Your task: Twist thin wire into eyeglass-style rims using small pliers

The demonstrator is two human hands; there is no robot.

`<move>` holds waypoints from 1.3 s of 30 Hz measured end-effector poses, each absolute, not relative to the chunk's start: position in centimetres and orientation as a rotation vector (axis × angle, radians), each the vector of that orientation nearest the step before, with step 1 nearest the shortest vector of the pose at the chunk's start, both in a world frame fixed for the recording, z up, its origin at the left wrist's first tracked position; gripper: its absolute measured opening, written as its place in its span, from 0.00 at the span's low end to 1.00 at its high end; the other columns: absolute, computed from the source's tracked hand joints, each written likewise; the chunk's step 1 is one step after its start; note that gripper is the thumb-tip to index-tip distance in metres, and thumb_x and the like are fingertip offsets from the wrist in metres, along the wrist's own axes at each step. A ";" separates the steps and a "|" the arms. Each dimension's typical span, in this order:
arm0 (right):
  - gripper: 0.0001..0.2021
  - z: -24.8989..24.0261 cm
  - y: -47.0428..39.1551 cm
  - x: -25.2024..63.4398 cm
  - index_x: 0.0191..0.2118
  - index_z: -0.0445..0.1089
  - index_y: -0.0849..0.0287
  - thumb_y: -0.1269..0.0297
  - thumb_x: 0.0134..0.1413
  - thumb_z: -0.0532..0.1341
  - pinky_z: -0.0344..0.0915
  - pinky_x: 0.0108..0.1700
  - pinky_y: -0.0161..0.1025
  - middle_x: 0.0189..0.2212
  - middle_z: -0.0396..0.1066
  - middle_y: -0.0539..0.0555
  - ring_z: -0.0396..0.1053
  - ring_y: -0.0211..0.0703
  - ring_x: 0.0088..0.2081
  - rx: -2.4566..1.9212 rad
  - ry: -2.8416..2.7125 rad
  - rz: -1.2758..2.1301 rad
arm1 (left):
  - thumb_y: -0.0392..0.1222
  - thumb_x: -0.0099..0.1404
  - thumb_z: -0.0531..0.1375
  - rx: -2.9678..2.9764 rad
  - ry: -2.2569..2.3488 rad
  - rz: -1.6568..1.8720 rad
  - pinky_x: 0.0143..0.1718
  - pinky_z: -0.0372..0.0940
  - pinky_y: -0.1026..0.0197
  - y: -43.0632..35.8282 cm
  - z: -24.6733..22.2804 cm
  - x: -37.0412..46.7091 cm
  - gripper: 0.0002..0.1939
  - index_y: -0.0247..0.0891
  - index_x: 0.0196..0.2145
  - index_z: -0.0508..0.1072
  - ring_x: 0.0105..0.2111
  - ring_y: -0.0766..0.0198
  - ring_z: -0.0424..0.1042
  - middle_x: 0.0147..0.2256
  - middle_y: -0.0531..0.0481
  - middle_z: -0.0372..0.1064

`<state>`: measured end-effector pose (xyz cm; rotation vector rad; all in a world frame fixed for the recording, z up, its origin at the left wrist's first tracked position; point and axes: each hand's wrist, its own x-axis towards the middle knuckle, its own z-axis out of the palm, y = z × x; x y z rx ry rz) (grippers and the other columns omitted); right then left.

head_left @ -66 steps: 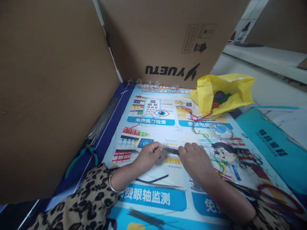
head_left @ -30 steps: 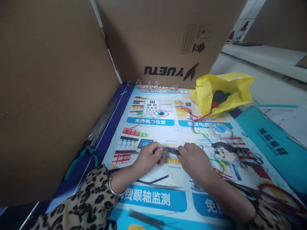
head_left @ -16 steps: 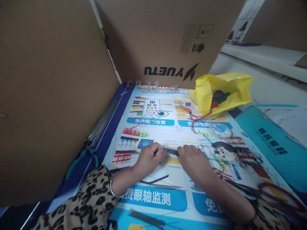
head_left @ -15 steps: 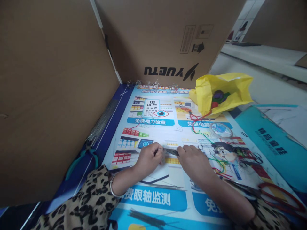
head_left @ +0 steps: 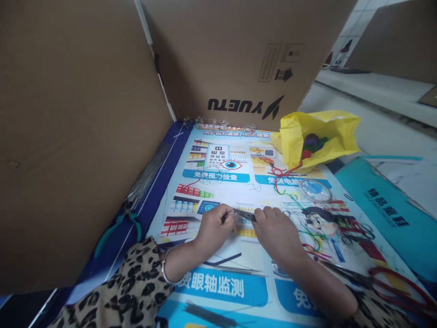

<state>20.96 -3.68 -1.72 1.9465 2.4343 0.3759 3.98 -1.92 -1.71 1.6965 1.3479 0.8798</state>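
Note:
My right hand (head_left: pixel 278 232) is wrapped round dark pliers (head_left: pixel 246 215), whose jaws point left. Opposite it, my left hand (head_left: pixel 215 230) is closed in a pinch right at the tip of the jaws. A thin bit of wire seems to show between those fingertips, too small to make out well. Both hands are over the printed poster sheet (head_left: pixel 221 248), with a few thin wires (head_left: pixel 235 269) lying just below them. The handles of the pliers are hidden inside my right hand.
Cardboard walls (head_left: pixel 239 54) stand behind and left. Teal-handled pliers (head_left: pixel 128 221) and a wire bundle (head_left: pixel 146 177) lie left, another bundle (head_left: pixel 208 314) in front. Right: yellow bag (head_left: pixel 321 136), tape roll (head_left: pixel 316 190), red-handled scissors (head_left: pixel 399 291), teal box panel (head_left: pixel 385 214).
The view has shifted slightly. My left hand has turned a little, with its fingers still at the jaw tips. The pliers stay in my right hand.

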 end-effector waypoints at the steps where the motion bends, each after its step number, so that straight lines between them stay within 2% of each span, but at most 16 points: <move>1: 0.04 -1.6 -3.6 20.9 0.33 0.66 0.58 0.65 0.53 0.56 0.53 0.33 0.39 0.30 0.67 0.56 0.64 0.48 0.34 1.953 2.426 0.384 | 0.33 0.57 0.51 1.688 1.356 0.892 0.30 0.60 0.66 -1.9 -1.7 4.0 0.08 0.37 0.26 0.69 0.25 0.67 0.68 0.21 0.55 0.69; 11: 0.07 -1.8 -3.6 20.1 0.34 0.65 0.59 0.62 0.56 0.54 0.53 0.32 0.39 0.29 0.67 0.56 0.65 0.48 0.33 1.964 2.418 0.382 | 0.33 0.56 0.52 1.760 1.413 0.974 0.27 0.57 0.67 -1.8 -1.9 4.0 0.07 0.37 0.25 0.69 0.24 0.68 0.64 0.21 0.55 0.67; 20: 0.04 -1.8 -3.5 20.2 0.33 0.64 0.58 0.65 0.54 0.55 0.54 0.31 0.38 0.29 0.68 0.55 0.66 0.47 0.32 1.932 2.438 0.381 | 0.31 0.56 0.52 1.875 1.372 1.036 0.30 0.57 0.66 -1.8 -2.1 3.6 0.06 0.37 0.27 0.68 0.25 0.68 0.64 0.22 0.54 0.66; 30: 0.02 -2.0 -3.8 20.4 0.32 0.63 0.59 0.67 0.54 0.55 0.53 0.27 0.36 0.27 0.68 0.54 0.67 0.45 0.30 1.914 2.432 0.414 | 0.31 0.56 0.52 1.907 1.318 1.027 0.30 0.57 0.66 -1.9 -2.0 3.4 0.06 0.37 0.26 0.67 0.26 0.67 0.65 0.23 0.53 0.67; 39: 0.05 -1.8 -3.9 20.7 0.34 0.64 0.58 0.64 0.55 0.54 0.54 0.28 0.35 0.28 0.68 0.54 0.67 0.44 0.31 1.924 2.437 0.297 | 0.31 0.57 0.52 1.876 1.207 0.927 0.31 0.58 0.66 -1.5 -1.4 3.0 0.06 0.37 0.26 0.66 0.24 0.68 0.66 0.21 0.55 0.68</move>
